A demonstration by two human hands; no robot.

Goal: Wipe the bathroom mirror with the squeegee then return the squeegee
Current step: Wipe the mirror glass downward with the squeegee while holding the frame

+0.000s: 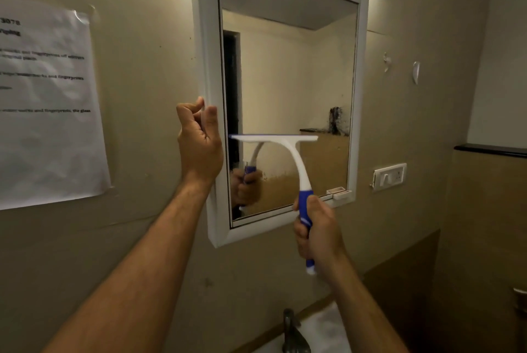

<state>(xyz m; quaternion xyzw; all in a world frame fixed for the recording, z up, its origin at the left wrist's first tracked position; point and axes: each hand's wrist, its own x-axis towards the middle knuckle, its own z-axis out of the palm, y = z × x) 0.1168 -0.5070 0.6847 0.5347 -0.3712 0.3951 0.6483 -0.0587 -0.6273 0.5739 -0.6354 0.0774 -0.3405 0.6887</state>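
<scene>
Mid-wipe: white plastic squeegee with blue handle (pixel 288 158) pressed blade-up against lower glass of white-framed bathroom mirror (pixel 288 73), right hand (pixel 319 232) fisted around handle. Left hand (pixel 199 141) loosely curled, steadying frame edge, holding nothing. Remaining, seemingly: more passes, then squeegee's return.

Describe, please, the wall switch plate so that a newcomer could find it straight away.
Start at the white-framed mirror on the beige wall. Look just right of its lower right corner, level with the small white tab on the frame. There sits the switch plate, a white rectangular panel mounted flush, unlike the two torn tape scraps higher up.
</scene>
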